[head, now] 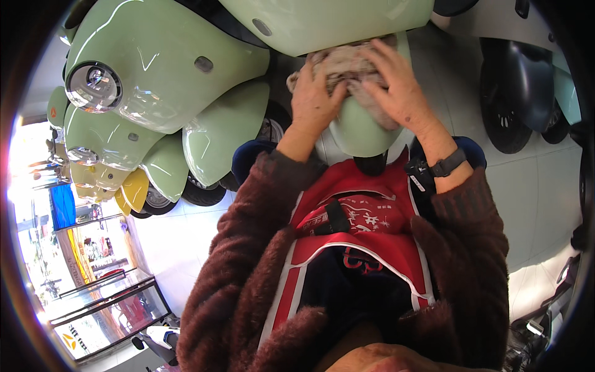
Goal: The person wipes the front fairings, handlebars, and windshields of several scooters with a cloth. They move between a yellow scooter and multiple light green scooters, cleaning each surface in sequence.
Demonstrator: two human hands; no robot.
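Note:
A crumpled, brownish patterned cloth (341,65) lies over the pale green front fender (365,132) of a scooter, just under its front body panel (325,23). My left hand (316,100) presses on the cloth's left part, fingers bent and thumb towards the middle. On the right part rests my right hand (393,83), its fingers spread over the fabric and slightly blurred. Below the fender the dark front tyre (371,165) shows in part. The cloth hides the fender's upper part.
More green scooters (153,60) stand close on the left, with a yellow fender (135,188) farther off. At right is a scooter's black front fender (527,83) and wheel. A glass display case (111,316) stands at lower left. A red apron (353,214) covers my lap.

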